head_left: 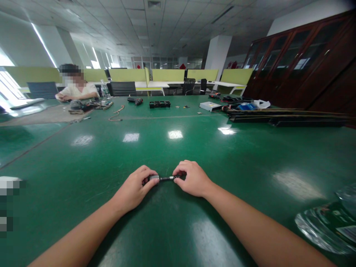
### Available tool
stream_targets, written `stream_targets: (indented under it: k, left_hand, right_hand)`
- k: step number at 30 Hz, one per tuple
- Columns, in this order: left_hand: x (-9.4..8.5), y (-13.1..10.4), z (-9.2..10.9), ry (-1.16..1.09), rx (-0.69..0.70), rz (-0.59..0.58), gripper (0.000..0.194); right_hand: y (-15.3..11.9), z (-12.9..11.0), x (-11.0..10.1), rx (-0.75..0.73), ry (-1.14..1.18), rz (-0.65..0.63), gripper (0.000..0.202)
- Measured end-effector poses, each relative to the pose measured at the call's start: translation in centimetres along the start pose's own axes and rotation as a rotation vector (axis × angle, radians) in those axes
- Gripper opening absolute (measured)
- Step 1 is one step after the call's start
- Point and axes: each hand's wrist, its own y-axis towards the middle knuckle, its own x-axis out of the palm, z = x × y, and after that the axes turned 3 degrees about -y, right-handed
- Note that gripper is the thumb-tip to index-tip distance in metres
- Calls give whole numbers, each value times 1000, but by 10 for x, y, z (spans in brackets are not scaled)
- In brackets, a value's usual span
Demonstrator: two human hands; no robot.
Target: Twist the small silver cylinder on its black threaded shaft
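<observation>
Clear bottle (328, 224), contents indistinct, right of metal rod (166, 178) in pinch of left hand (137, 187) and right hand (193, 178).

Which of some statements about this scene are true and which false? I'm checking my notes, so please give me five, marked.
1. The left hand and the right hand both hold the metal rod. True.
2. The table has a red top. False: its top is green.
3. The silver box lies farther from the wearer than the metal rod does. True.
4. The large bottle is beside the left forearm. False: the large bottle is to the right of the right forearm.
5. The person across the table wears a black top. False: the top is light.
</observation>
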Motion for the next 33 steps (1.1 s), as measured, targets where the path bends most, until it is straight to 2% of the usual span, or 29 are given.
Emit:
stream_targets:
  k: [4, 12, 18, 22, 33]
  left_hand:
    - [0, 0, -1, -6, -9, -4, 27]
    - [0, 0, 2, -15, -14, 10, 26]
    - [0, -1, -2, -21, 65, -13, 19]
    - [0, -1, -3, -25, 71, -7, 18]
    - [1, -2, -3, -74, 72, -38, 20]
  right_hand:
    - [1, 5, -3, 50, 12, 14, 8]
    - [-1, -4, 1, -35, 22, -23, 8]
    - [-2, -14, 8, -109, 183, -44, 26]
    - [-3, -14, 8, -143, 159, -37, 19]
    - [-4, -14, 9, -203, 115, -72, 16]
